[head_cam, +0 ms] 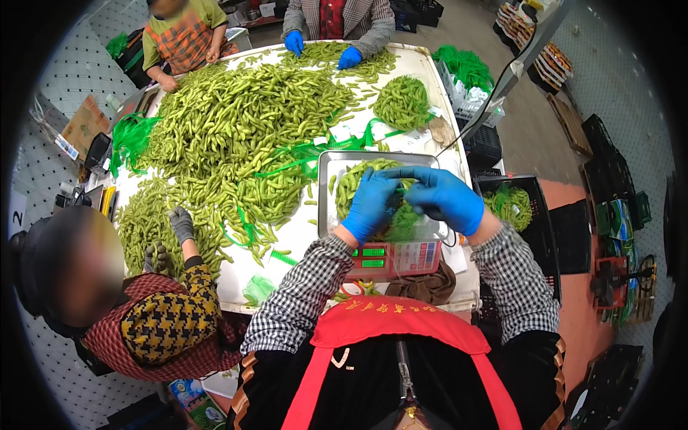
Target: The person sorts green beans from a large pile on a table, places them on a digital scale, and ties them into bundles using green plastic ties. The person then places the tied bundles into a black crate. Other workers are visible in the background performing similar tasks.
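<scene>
In a shallow metal tray [324, 196] lies a green net bag [352, 180] filled with soybean pods in their shells. My left hand [371, 207], in a blue glove, grips the bag's netting at its near right part. Beside it my right hand [443, 196], gloved alike, pinches the net's neck, its index finger stretched across towards the left hand. Loose netting [407, 221] hangs between the two hands, partly blurred. The fingertips are partly hidden behind the gloves. Under the tray stands a red digital scale [398, 260] with lit green displays.
A big heap of pods [242, 113] covers much of the white table [457, 156]. Another filled net bag [402, 102] lies beyond the tray. A black crate [540, 204] at right holds one more. A brown cloth [424, 285] lies nearby. Co-workers' hands [181, 223] work at left and across.
</scene>
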The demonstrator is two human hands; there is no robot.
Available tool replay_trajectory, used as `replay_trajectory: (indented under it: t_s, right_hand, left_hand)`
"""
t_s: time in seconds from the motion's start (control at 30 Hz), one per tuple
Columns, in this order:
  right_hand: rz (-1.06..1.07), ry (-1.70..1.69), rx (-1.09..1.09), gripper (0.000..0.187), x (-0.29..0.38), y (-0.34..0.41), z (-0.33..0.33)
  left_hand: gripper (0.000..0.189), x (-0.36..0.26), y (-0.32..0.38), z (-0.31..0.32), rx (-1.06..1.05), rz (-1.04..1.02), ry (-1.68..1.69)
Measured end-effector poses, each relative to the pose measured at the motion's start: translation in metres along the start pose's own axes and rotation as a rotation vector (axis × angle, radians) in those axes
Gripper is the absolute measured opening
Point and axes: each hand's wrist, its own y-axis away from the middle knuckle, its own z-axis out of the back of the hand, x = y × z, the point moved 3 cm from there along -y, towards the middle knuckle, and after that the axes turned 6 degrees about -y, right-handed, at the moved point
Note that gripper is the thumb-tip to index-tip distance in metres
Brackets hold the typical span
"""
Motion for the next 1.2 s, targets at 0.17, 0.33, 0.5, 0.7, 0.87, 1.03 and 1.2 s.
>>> replay_trajectory:
  t_s: [0.17, 0.33, 0.5, 0.7, 0.87, 1.03, 1.2]
  right_hand:
    - [0.32, 0.123, -0.179, 0.054, 0.011, -0.016, -0.01]
    - [0.121, 1.517, -0.477, 0.079, -0.006, -0.005, 0.008]
    - [0.081, 0.106, -0.121, 0.066, -0.007, 0.01, 0.012]
    - [0.37, 1.017, -0.36, 0.062, 0.002, -0.004, 0.012]
    - [0.118, 0.687, -0.282, 0.048, -0.003, 0.001, 0.008]
    - [0.179, -0.423, -0.005, 0.046, 0.007, -0.006, 0.002]
    - [0.494, 1.049, -0.343, 0.069, 0.005, -0.012, 0.003]
  left_hand:
    - [0.019, -0.007, 0.0, -0.002, -0.03, -0.139, -0.336]
    - [0.016, -0.007, -0.003, 0.008, -0.076, -0.06, -0.286]
    - [0.01, -0.013, -0.004, 0.004, 0.015, -0.087, -0.231]
    - [0.014, -0.015, -0.006, 0.006, -0.072, -0.07, -0.311]
    - [0.014, -0.011, -0.001, 0.008, -0.172, -0.005, -0.124]
    - [0.022, -0.029, -0.005, 0.011, -0.154, -0.147, -0.17]
    - [0.015, -0.032, -0.009, 0.015, -0.233, -0.117, -0.004]
